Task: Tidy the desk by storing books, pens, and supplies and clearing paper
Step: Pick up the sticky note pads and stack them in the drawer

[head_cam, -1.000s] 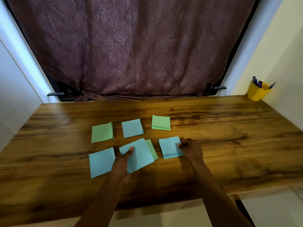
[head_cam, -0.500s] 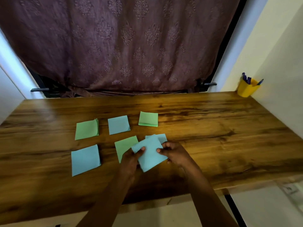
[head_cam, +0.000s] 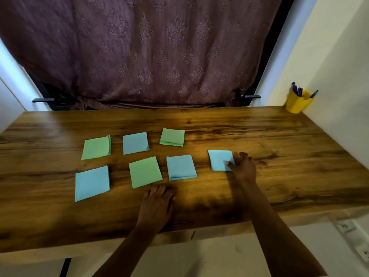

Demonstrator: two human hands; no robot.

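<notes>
Several square paper pads lie in two rows on the wooden desk (head_cam: 289, 162). The back row holds a green pad (head_cam: 95, 147), a blue pad (head_cam: 135, 143) and another green pad (head_cam: 172, 136). In front lie a larger blue pad (head_cam: 91, 182), a green pad (head_cam: 145, 171) and a blue pad (head_cam: 180, 166). Further right, my right hand (head_cam: 242, 166) pinches the right edge of a single blue paper square (head_cam: 219, 159), thumb on top, the paper flat on the wood. My left hand (head_cam: 157, 200) rests on the desk just below the front green pad, holding nothing.
A yellow pen cup (head_cam: 296, 103) with blue pens stands in the far right corner against the wall. A brown patterned curtain (head_cam: 159, 56) hangs behind the desk. The desk's front edge runs just under my forearms.
Both hands lifted a blue paper off the front green pad. My right hand carried it right and set it down beyond the blue pad. My left hand let go and dropped to the desk.
</notes>
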